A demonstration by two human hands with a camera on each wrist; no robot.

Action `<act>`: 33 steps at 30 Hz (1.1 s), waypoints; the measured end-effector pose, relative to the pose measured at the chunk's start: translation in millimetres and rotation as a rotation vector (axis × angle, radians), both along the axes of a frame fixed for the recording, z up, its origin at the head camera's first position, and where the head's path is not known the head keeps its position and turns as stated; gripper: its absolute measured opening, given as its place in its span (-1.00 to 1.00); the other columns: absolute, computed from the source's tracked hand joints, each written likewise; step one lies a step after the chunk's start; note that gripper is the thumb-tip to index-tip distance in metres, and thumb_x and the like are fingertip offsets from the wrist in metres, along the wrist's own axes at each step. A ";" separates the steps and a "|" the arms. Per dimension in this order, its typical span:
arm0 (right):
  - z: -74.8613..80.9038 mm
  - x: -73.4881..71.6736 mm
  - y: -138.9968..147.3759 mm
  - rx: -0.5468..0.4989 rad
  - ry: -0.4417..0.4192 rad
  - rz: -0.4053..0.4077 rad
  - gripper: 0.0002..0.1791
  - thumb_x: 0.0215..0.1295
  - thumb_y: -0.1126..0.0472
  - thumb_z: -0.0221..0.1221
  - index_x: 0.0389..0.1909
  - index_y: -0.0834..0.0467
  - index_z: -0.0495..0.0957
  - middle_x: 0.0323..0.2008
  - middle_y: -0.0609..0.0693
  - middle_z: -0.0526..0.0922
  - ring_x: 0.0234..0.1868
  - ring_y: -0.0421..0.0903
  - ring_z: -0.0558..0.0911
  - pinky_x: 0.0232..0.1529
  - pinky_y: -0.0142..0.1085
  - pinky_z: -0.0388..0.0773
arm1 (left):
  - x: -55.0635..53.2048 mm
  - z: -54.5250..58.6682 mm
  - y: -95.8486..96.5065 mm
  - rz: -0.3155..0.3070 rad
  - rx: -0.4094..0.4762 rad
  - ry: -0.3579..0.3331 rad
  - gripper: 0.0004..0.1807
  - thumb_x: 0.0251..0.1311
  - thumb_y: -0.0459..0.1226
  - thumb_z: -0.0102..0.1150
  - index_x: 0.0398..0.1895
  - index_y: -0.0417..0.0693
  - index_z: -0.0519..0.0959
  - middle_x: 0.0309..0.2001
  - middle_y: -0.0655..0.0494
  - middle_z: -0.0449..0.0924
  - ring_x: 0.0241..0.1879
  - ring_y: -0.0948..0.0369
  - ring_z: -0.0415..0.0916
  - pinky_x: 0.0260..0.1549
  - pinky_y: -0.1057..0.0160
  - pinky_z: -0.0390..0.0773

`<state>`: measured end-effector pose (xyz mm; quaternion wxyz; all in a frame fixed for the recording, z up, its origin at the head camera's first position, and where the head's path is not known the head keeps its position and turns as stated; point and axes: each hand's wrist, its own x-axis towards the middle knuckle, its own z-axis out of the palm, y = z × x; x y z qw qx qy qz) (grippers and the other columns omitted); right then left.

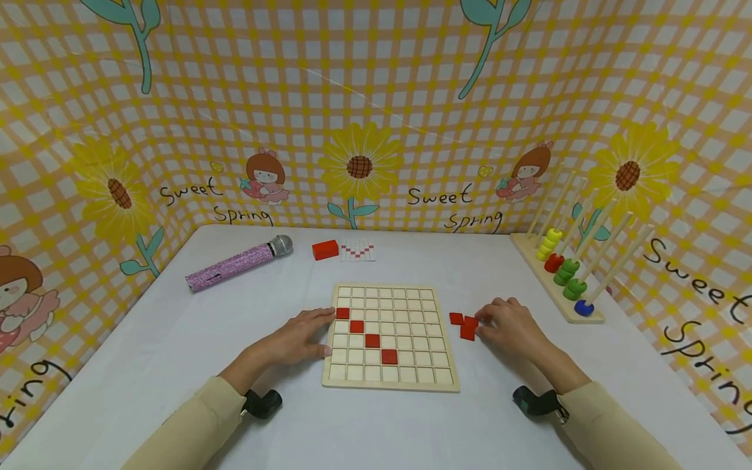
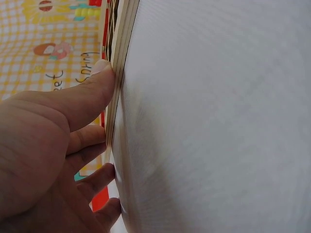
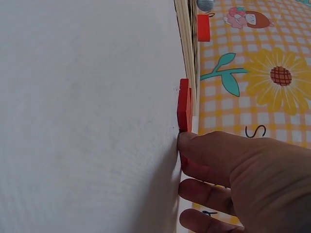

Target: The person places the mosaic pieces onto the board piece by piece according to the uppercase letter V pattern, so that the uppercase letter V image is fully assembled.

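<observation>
A square wooden grid board (image 1: 390, 385) lies flat on the table, with several red square tiles (image 1: 373, 341) in a diagonal line of its cells. My left hand (image 1: 296, 336) rests at the board's left side, its fingers and thumb touching the edge; the left wrist view shows the thumb (image 2: 95, 94) against the wooden rim. To the right of the board lie loose red tiles (image 1: 467, 332), close together. My right hand (image 1: 514, 329) is at them, pinching one between thumb and forefinger; in the right wrist view the fingers partly hide that tile (image 3: 183, 158).
A purple glittery microphone (image 1: 237, 264) lies at the back left. Near the back middle are a red block (image 1: 326, 250) and a small pattern card (image 1: 358, 250). A wooden peg stand (image 1: 546, 284) with coloured rings is on the right. Patterned cloth surrounds the white table.
</observation>
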<state>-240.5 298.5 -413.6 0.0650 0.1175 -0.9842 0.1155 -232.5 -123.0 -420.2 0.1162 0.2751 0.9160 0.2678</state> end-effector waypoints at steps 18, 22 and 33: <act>5.8 3.4 -1.0 -0.051 0.010 -0.018 -0.78 0.06 0.19 0.32 -0.28 0.21 0.68 -0.31 0.08 0.62 -0.16 0.11 0.43 -0.16 0.00 0.37 | -0.2 0.6 0.1 -0.009 0.010 0.005 -0.23 0.18 -0.12 0.21 0.41 -0.19 0.17 0.46 -0.07 0.08 0.45 -0.10 -0.02 0.36 -0.20 0.06; 10.6 6.5 -5.4 -0.058 0.029 -0.001 -0.78 0.06 0.18 0.32 -0.27 0.19 0.68 -0.30 0.07 0.62 -0.14 0.10 0.42 -0.16 -0.02 0.36 | 0.0 1.1 -0.2 -0.013 0.011 0.009 -0.23 0.18 -0.13 0.21 0.41 -0.20 0.16 0.46 -0.09 0.08 0.44 -0.11 -0.02 0.36 -0.20 0.07; 14.8 18.6 -32.1 -0.034 0.095 0.071 -0.79 0.01 0.18 0.37 -0.31 0.16 0.69 -0.33 -0.01 0.63 -0.21 0.00 0.43 -0.23 -0.16 0.34 | -0.4 -0.2 -0.7 -0.020 0.011 0.011 -0.23 0.19 -0.12 0.21 0.41 -0.19 0.16 0.46 -0.09 0.08 0.44 -0.12 -0.02 0.35 -0.22 0.06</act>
